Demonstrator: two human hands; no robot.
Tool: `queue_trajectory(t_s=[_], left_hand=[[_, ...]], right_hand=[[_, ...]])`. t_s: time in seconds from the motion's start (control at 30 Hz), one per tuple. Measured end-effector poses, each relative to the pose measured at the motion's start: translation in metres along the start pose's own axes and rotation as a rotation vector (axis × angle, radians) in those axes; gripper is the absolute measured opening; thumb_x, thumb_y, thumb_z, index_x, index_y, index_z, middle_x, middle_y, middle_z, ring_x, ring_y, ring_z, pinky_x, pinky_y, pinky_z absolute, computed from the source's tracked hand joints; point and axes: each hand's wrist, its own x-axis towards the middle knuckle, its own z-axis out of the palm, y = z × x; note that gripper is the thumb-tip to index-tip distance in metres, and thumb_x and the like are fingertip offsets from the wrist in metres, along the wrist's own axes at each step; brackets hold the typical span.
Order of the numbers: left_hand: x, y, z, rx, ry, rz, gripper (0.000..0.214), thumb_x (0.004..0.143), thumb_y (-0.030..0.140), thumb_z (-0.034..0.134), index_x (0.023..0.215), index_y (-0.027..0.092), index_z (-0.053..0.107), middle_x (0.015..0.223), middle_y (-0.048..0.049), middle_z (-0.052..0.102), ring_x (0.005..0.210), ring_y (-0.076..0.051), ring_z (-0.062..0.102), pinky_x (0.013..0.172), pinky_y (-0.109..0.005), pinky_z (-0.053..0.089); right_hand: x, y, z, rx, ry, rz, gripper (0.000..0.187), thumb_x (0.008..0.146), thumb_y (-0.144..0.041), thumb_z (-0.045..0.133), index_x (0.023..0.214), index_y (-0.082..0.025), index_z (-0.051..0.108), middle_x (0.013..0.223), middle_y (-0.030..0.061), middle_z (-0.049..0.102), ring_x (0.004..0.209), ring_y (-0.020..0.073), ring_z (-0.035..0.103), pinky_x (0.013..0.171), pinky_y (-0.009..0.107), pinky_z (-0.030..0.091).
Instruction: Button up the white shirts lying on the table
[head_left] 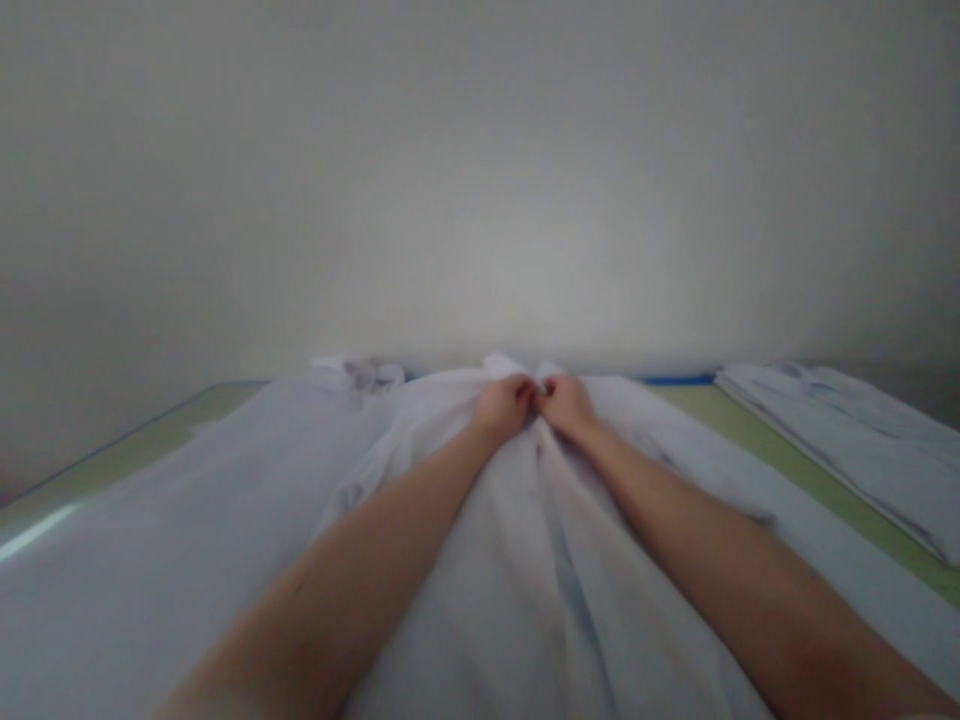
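Observation:
A large white cloth (225,520) lies spread over a green table (757,430), bunched into folds along the middle. Both my arms reach forward across it. My left hand (502,405) and my right hand (566,402) meet at the cloth's far edge, knuckles nearly touching. Each is closed in a pinch on the gathered white fabric there. The fingertips are partly buried in the folds.
A stack of folded white cloths (855,440) lies at the right side of the table. A small crumpled white piece (360,372) sits at the back left. Blue tape (679,380) marks the table's far edge against a plain pale wall.

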Motion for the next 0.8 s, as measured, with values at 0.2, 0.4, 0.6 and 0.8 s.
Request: queue_trajectory(t_s=[0.2, 0.4, 0.6, 0.8], left_hand=[[0.002, -0.008, 0.002, 0.079, 0.010, 0.097, 0.022, 0.084, 0.028, 0.048, 0.090, 0.019, 0.067, 0.083, -0.0049, 0.067, 0.073, -0.016, 0.058, 0.068, -0.025, 0.043], [0.003, -0.008, 0.000, 0.043, 0.043, 0.112, 0.024, 0.085, 0.028, 0.046, 0.089, 0.018, 0.068, 0.083, -0.0054, 0.068, 0.075, -0.016, 0.059, 0.068, -0.025, 0.043], [0.005, -0.011, 0.001, -0.046, 0.022, 0.149, 0.024, 0.085, 0.029, 0.046, 0.087, 0.018, 0.068, 0.080, -0.0038, 0.068, 0.072, -0.013, 0.059, 0.064, -0.022, 0.043], [0.006, -0.013, 0.003, -0.183, 0.002, 0.107, 0.022, 0.080, 0.024, 0.050, 0.090, 0.018, 0.069, 0.086, -0.0032, 0.069, 0.079, -0.014, 0.061, 0.071, -0.022, 0.046]], right_hand=[[-0.002, -0.001, 0.001, -0.022, 0.026, -0.083, 0.018, 0.071, -0.027, 0.053, 0.059, -0.016, 0.060, 0.058, 0.0040, 0.058, 0.054, 0.0116, 0.043, 0.053, 0.025, 0.023], [0.000, 0.007, -0.002, 0.289, -0.049, -0.122, 0.021, 0.074, -0.022, 0.044, 0.063, -0.017, 0.062, 0.061, 0.0002, 0.059, 0.060, 0.0109, 0.051, 0.056, 0.021, 0.031], [0.002, 0.014, -0.002, 0.416, -0.021, -0.063, 0.023, 0.078, -0.025, 0.048, 0.064, -0.018, 0.065, 0.063, 0.0002, 0.064, 0.062, 0.0111, 0.056, 0.062, 0.020, 0.038], [-0.002, 0.013, -0.003, 0.440, 0.023, -0.043, 0.021, 0.078, -0.030, 0.053, 0.071, -0.019, 0.069, 0.069, 0.0012, 0.068, 0.066, 0.0123, 0.060, 0.063, 0.021, 0.042]])
